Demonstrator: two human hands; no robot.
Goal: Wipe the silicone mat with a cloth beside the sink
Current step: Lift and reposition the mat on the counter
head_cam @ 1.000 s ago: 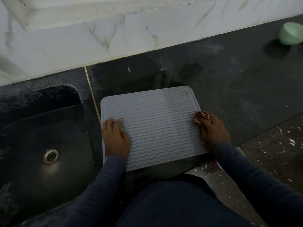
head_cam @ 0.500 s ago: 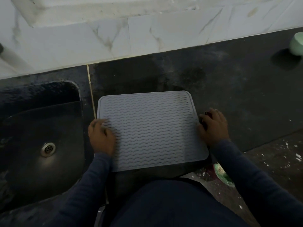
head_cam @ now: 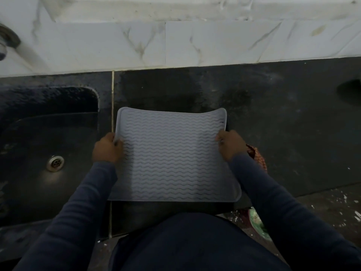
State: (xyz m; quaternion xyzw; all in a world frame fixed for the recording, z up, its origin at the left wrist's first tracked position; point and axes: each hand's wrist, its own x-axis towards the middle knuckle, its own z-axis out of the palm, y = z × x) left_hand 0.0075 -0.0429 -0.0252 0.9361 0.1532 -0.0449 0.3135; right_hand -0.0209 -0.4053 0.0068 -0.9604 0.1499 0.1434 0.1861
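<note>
A grey silicone mat (head_cam: pixel 173 157) with wavy ridges is held up off the dark countertop (head_cam: pixel 283 124), sagging in the middle with its side edges curled upward. My left hand (head_cam: pixel 107 148) pinches its left edge. My right hand (head_cam: pixel 230 143) pinches its right edge. A red patterned cloth (head_cam: pixel 256 155) shows just behind my right wrist, tucked under that hand; most of it is hidden.
A dark sink (head_cam: pixel 45 153) with a metal drain (head_cam: pixel 55 163) lies to the left. A white marble-tiled wall (head_cam: pixel 175 44) runs along the back. A tap (head_cam: pixel 5 42) sticks out at far left. A green object (head_cam: pixel 257 223) lies on the floor at lower right.
Both hands went from resting flat on the mat to gripping its side edges, and the mat has risen off the counter and bent. The view shifted left, so the green bowl left the frame.
</note>
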